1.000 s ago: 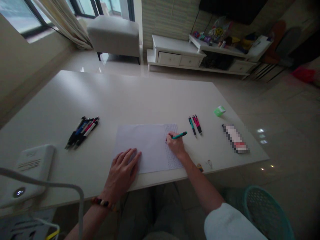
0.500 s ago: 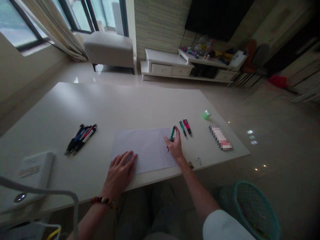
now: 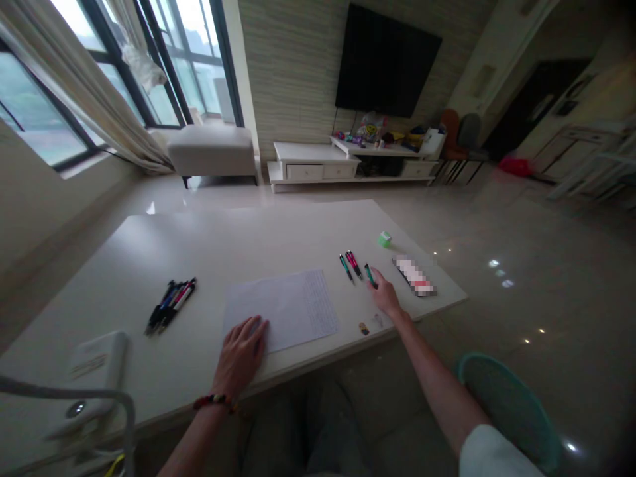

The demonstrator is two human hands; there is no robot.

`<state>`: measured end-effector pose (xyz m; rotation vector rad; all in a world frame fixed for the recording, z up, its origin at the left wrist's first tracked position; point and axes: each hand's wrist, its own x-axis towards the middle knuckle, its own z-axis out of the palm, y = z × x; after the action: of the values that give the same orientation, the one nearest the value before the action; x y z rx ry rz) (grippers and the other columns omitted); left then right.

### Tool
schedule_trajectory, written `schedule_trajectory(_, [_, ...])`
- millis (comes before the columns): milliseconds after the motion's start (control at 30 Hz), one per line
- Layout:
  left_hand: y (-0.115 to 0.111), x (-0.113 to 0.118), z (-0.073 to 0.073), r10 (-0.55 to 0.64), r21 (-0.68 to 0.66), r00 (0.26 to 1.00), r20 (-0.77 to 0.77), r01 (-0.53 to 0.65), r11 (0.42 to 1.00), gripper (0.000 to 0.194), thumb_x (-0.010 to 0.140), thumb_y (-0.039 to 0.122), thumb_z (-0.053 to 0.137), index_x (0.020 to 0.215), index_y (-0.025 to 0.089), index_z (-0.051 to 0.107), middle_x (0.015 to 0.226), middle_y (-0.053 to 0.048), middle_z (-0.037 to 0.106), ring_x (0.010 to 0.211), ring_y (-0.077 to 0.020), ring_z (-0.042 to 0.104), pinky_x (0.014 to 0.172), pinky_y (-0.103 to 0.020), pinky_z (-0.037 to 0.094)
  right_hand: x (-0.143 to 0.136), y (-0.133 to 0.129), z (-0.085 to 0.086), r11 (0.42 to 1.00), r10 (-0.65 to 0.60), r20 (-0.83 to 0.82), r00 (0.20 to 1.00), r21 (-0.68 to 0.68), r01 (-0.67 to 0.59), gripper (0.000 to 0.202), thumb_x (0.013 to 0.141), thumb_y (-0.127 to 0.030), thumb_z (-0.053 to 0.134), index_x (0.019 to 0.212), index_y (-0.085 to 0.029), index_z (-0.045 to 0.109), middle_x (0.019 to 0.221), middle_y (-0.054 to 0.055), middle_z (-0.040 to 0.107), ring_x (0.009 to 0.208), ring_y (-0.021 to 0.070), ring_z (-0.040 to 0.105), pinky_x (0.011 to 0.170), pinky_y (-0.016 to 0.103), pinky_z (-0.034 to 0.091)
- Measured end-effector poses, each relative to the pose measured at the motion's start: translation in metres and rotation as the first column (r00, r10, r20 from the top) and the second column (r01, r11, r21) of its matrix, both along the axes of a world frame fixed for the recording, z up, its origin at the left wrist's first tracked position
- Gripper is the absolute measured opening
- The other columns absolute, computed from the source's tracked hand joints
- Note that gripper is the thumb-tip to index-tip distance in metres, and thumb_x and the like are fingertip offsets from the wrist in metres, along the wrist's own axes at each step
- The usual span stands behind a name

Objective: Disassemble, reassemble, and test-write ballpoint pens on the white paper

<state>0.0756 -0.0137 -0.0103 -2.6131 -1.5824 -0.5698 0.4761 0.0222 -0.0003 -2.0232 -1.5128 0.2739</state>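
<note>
My left hand lies with fingers spread on the lower left part of a white sheet of paper. Small handwriting covers the sheet's right side. Off the paper, to its right, my right hand has its fingers closed round a green pen. Between that hand and the sheet, another green pen and red pens lie side by side on the table.
Several pens lie bunched at the table's left, near a white device with a cable. A green item and a blurred-out object are at right. A teal basket stands on the floor. Small items lie by the front edge.
My right hand, holding the green pen, has moved right, off the written part of the paper to beyond the red pens. My left hand stays on the sheet. The head view has tilted up.
</note>
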Motion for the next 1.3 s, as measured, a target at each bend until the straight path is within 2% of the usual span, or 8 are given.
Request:
schedule_trajectory(167, [-0.002,-0.001,-0.001,-0.002,0.004,1.000,0.028,0.002,1.000,0.036,0.086,0.029,0.040,0.119,0.026,0.053,0.125,-0.006,0.052,0.116,-0.0222,0.045,0.097,-0.042,0.038,0.026,0.038,-0.005,0.992,-0.080,0.147,0.986,-0.085,0.094,0.037,0.082,-0.029,0.047,0.117,-0.019,0.055,0.091,0.010,0.068,0.082,0.0193,0.063,0.069,0.024,0.042])
schedule_trajectory(467, [-0.007,-0.002,0.003,-0.005,-0.017,0.998,0.064,0.006,1.000,0.037,0.087,0.026,0.038,0.122,0.026,0.051,0.131,-0.005,0.048,0.123,-0.0209,0.040,0.101,-0.043,0.037,0.014,0.057,-0.021,0.996,-0.050,0.147,0.988,-0.071,0.061,0.033,0.082,-0.032,0.047,0.109,-0.018,0.061,0.099,0.011,0.067,0.086,0.0190,0.061,0.070,0.023,0.041])
schedule_trajectory(700, [-0.008,-0.003,0.001,-0.021,-0.087,0.999,0.029,0.023,0.996,0.043,0.089,0.025,0.032,0.132,0.027,0.038,0.139,-0.004,0.038,0.130,-0.0178,0.031,0.106,-0.043,0.028,0.007,0.062,-0.036,0.994,-0.074,0.114,0.991,0.084,0.064,0.036,0.083,-0.035,0.045,0.107,-0.014,0.061,0.096,0.012,0.064,0.083,0.0173,0.059,0.071,0.023,0.040])
schedule_trajectory(900, [-0.017,0.001,0.005,0.017,-0.056,0.997,0.072,-0.013,0.998,0.046,0.089,0.027,0.032,0.135,0.023,0.031,0.139,-0.006,0.037,0.130,-0.0173,0.031,0.105,-0.042,0.028,0.009,0.051,-0.043,0.954,-0.124,-0.115,0.986,0.258,0.151,0.047,0.079,-0.038,0.040,0.105,-0.005,0.061,0.087,0.015,0.063,0.073,0.0194,0.057,0.069,0.029,0.042])
schedule_trajectory(1033, [-0.010,-0.011,0.013,0.206,0.011,0.952,0.227,-0.214,0.977,0.035,0.088,0.028,0.034,0.119,0.020,0.049,0.117,-0.009,0.056,0.109,-0.0185,0.052,0.093,-0.037,0.041,0.014,0.018,-0.058,0.946,-0.059,-0.176,0.983,0.306,0.112,0.046,0.078,-0.039,0.039,0.102,-0.006,0.061,0.090,0.015,0.060,0.072,0.0199,0.056,0.069,0.031,0.044])
schedule_trajectory(1167, [0.017,-0.061,0.030,0.545,0.043,0.779,0.310,-0.584,0.811,0.032,0.087,0.034,0.035,0.101,0.014,0.056,0.088,-0.010,0.061,0.081,-0.0194,0.059,0.073,-0.033,0.046,0.014,-0.023,-0.073,0.941,0.005,-0.070,0.998,0.337,0.019,0.038,0.077,-0.037,0.041,0.094,-0.010,0.062,0.087,0.014,0.060,0.075,0.0216,0.054,0.073,0.034,0.044])
schedule_trajectory(1233, [0.030,-0.090,0.038,0.617,0.086,0.743,0.258,-0.654,0.752,0.031,0.085,0.035,0.038,0.093,0.013,0.057,0.083,-0.010,0.060,0.072,-0.0191,0.057,0.064,-0.032,0.045,0.011,-0.038,-0.075,0.937,-0.017,-0.003,1.000,0.349,0.017,0.035,0.078,-0.037,0.040,0.090,-0.012,0.062,0.087,0.014,0.059,0.080,0.0238,0.052,0.076,0.037,0.042])
schedule_trajectory(1300, [0.037,-0.111,0.040,0.627,0.085,0.741,0.239,-0.659,0.747,0.028,0.083,0.036,0.042,0.086,0.012,0.057,0.077,-0.008,0.059,0.063,-0.0168,0.055,0.055,-0.029,0.041,0.007,-0.045,-0.074,0.935,-0.040,0.046,0.998,0.355,0.022,0.034,0.079,-0.036,0.039,0.087,-0.013,0.062,0.086,0.014,0.059,0.083,0.0254,0.051,0.078,0.038,0.041])
